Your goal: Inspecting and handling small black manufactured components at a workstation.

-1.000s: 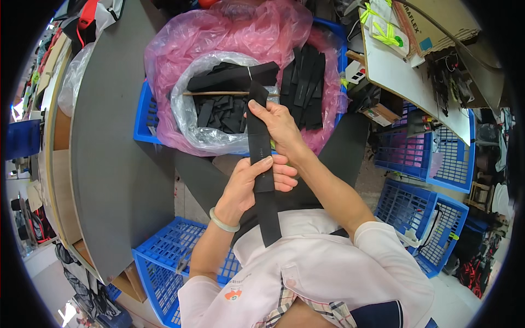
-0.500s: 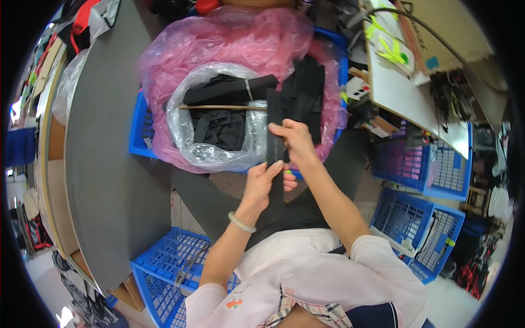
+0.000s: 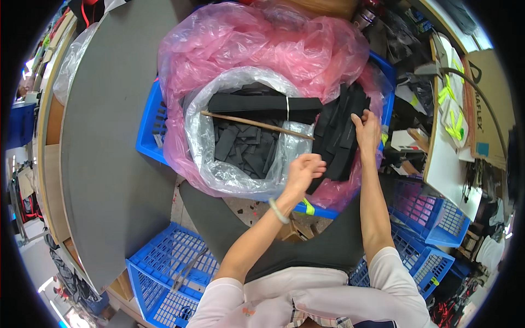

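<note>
My right hand [image 3: 368, 133] is at the right side of a stack of long flat black strips [image 3: 340, 123], its thumb and fingers closed on a black strip at the stack's edge. My left hand [image 3: 305, 171] hovers by the lower left of that stack, fingers curled in, with nothing visible in them. A pale bangle sits on that wrist. Left of the stack, a clear plastic bag [image 3: 205, 169] holds many short black pieces [image 3: 246, 147]. A tied bundle of black strips [image 3: 249, 104] lies across its top, and a thin wooden stick [image 3: 257, 123] spans its opening.
A pink plastic bag [image 3: 240, 33] lines the blue crate [image 3: 147, 128] around everything. On the left stands a grey tabletop [image 3: 115, 147]. Blue crates [image 3: 175, 257] are at lower left and blue crates [image 3: 432, 213] at right. A white shelf [image 3: 451, 175] and a cardboard box [image 3: 486, 109] stand at far right.
Both hands were together on one black strip in front of the bag. They are now apart; the right has moved to the stack's far right side. The view has shifted too.
</note>
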The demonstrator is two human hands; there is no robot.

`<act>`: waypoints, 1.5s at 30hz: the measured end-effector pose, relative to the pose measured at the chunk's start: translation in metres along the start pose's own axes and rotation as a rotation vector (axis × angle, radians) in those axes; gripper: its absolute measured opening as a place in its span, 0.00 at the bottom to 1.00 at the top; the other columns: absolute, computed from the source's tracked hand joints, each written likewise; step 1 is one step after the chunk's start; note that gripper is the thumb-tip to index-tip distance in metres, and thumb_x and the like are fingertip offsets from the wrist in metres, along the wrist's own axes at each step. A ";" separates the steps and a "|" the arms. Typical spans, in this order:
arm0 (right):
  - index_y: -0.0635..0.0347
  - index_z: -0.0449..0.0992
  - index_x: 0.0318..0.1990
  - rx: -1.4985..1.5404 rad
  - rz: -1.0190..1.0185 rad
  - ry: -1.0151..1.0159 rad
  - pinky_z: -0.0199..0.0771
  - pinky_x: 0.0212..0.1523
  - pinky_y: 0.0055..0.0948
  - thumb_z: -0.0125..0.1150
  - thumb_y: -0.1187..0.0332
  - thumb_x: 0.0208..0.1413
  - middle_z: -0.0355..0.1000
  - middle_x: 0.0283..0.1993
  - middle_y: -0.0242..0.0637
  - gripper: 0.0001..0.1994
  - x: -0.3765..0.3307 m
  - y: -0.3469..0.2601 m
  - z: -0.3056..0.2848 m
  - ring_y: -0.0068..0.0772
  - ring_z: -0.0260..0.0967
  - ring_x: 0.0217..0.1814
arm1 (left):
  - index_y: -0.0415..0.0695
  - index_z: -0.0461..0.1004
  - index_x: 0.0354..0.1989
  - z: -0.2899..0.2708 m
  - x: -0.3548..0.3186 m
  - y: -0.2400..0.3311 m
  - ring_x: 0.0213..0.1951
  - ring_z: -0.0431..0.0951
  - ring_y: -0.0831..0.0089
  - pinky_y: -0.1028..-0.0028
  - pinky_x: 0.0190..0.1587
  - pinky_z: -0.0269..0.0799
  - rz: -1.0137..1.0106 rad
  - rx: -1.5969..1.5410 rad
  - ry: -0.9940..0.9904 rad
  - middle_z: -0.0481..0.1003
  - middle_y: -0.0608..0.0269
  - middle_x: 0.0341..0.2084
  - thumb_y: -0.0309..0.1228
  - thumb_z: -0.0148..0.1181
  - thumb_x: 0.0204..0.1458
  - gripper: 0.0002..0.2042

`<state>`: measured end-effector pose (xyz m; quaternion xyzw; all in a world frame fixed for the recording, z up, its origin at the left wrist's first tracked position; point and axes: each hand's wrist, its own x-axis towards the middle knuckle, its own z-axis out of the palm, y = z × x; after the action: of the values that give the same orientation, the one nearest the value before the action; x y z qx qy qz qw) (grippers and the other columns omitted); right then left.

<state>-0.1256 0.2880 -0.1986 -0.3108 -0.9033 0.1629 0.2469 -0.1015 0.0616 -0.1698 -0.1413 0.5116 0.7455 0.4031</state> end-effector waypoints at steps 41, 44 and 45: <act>0.64 0.76 0.37 1.206 0.579 -0.916 0.66 0.29 0.18 0.61 0.69 0.51 0.73 0.30 0.31 0.09 -0.176 -0.151 -0.044 0.18 0.67 0.28 | 0.47 0.62 0.15 -0.160 -0.024 0.087 0.10 0.58 0.79 0.81 0.13 0.51 -0.094 -0.115 0.362 0.62 0.70 0.12 0.29 0.66 0.43 0.15; 0.66 0.76 0.40 1.387 0.521 -0.759 0.68 0.32 0.20 0.62 0.71 0.50 0.73 0.34 0.33 0.11 -0.172 -0.179 -0.079 0.20 0.68 0.31 | 0.47 0.64 0.17 -0.113 -0.083 0.086 0.10 0.61 0.77 0.80 0.13 0.55 0.033 -0.252 0.241 0.64 0.69 0.12 0.29 0.65 0.46 0.13; 0.66 0.75 0.41 1.420 0.449 -0.737 0.69 0.34 0.20 0.61 0.73 0.50 0.72 0.36 0.33 0.11 -0.172 -0.184 -0.087 0.20 0.69 0.32 | 0.47 0.64 0.17 -0.101 -0.095 0.083 0.10 0.61 0.77 0.80 0.13 0.55 0.027 -0.256 0.242 0.64 0.69 0.12 0.29 0.65 0.46 0.13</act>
<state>-0.0490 0.0513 -0.1034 -0.1809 -0.5251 0.8309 0.0343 -0.1234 -0.0833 -0.1010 -0.2732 0.4593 0.7874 0.3074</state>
